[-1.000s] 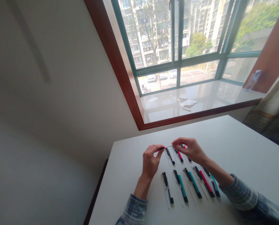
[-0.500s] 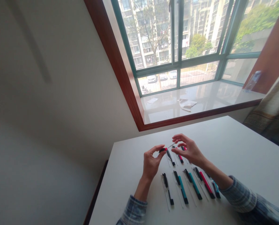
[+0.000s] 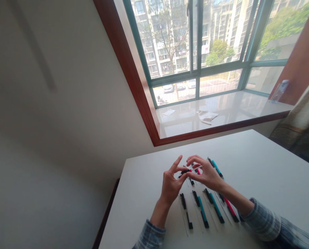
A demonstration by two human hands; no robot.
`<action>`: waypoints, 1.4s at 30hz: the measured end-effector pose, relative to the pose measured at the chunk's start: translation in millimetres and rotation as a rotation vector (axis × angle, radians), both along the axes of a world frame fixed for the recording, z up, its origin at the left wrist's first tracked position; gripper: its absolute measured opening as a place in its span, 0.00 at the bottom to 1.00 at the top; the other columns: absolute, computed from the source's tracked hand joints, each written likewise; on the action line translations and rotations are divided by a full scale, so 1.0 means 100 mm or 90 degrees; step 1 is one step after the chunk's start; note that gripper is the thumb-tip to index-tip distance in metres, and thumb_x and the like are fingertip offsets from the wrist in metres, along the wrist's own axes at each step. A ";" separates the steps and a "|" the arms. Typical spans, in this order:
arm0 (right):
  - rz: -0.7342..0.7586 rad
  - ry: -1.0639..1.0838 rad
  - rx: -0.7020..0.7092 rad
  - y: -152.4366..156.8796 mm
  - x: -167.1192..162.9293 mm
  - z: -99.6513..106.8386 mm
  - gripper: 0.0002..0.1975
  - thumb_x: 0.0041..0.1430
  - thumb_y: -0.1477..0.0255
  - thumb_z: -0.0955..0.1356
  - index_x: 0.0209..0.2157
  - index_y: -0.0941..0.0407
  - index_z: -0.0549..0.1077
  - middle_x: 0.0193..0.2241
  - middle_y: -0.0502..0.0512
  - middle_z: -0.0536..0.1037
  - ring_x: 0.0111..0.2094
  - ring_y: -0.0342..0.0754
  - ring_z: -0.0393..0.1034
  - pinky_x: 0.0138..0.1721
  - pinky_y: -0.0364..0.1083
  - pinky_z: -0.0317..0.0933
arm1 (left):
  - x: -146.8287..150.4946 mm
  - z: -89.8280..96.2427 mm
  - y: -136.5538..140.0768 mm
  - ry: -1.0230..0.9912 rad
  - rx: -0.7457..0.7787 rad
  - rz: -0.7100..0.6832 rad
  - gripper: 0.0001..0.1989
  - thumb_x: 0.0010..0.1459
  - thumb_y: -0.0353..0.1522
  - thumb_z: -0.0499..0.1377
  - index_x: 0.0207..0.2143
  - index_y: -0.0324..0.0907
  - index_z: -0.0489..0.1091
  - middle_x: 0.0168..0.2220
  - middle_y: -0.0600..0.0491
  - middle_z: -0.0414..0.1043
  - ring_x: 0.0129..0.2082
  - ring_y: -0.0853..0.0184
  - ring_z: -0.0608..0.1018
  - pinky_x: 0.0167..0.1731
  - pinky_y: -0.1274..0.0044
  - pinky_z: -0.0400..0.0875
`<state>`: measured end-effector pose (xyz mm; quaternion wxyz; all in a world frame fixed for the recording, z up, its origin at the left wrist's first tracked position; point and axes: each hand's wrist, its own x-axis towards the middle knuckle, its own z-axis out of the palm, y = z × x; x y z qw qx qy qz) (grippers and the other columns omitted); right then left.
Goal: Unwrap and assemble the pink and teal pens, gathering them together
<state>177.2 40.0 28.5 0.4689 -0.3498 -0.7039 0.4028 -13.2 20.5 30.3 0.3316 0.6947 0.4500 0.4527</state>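
My left hand (image 3: 171, 185) pinches a small black pen part (image 3: 186, 171) with a pinkish-red end, its index finger raised. A thin, pale refill-like rod (image 3: 197, 168) sticks out of that end toward the right. Across from it, my right hand (image 3: 207, 174) has thumb and fingers closed around the red end and rod, the thumbs nearly meeting; the exact contact is partly hidden. Below the hands lie a teal pen barrel (image 3: 203, 211), another teal barrel (image 3: 218, 208), a red barrel (image 3: 231, 210) and a black pen piece (image 3: 187, 211), with thin white refills alongside.
More pen parts lie behind the hands, including a teal barrel (image 3: 217, 168). All rest on a white table (image 3: 141, 180) against a wall. Beyond it, a windowsill (image 3: 180, 128) holds a crumpled white cloth (image 3: 207, 116) and a clear bottle (image 3: 279, 91).
My right hand has moved left and slightly down, closing in on the pen part. My left hand has shifted slightly right, with its index finger now lifted.
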 end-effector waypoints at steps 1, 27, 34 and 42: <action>0.004 -0.001 0.001 0.00 0.01 0.00 0.08 0.58 0.66 0.74 0.38 0.52 0.77 0.47 0.56 0.76 0.50 0.53 0.72 0.46 0.51 0.69 | 0.00 0.00 0.00 0.001 0.005 -0.001 0.35 0.60 0.35 0.66 0.68 0.49 0.60 0.42 0.54 0.84 0.44 0.61 0.84 0.58 0.64 0.71; -0.051 0.448 -0.232 0.22 0.36 0.11 0.10 0.56 0.63 0.76 0.39 0.50 0.79 0.39 0.53 0.80 0.45 0.50 0.75 0.53 0.53 0.67 | -0.06 -0.05 0.10 -0.043 0.023 0.156 0.07 0.61 0.36 0.64 0.40 0.43 0.77 0.39 0.51 0.81 0.39 0.63 0.81 0.46 0.69 0.76; -0.095 0.275 -0.200 0.21 0.33 0.00 0.20 0.60 0.56 0.73 0.48 0.54 0.79 0.30 0.51 0.75 0.31 0.45 0.69 0.35 0.45 0.68 | -0.12 -0.09 0.14 -0.034 0.021 0.193 0.08 0.61 0.37 0.63 0.40 0.43 0.79 0.41 0.50 0.81 0.41 0.61 0.80 0.47 0.69 0.74; -0.096 0.179 -0.125 0.20 0.33 0.01 0.20 0.60 0.50 0.71 0.35 0.55 0.76 0.20 0.47 0.68 0.22 0.42 0.60 0.22 0.43 0.57 | -0.10 -0.06 0.11 -0.016 0.039 0.183 0.08 0.63 0.36 0.62 0.41 0.44 0.79 0.42 0.50 0.82 0.43 0.62 0.80 0.48 0.68 0.76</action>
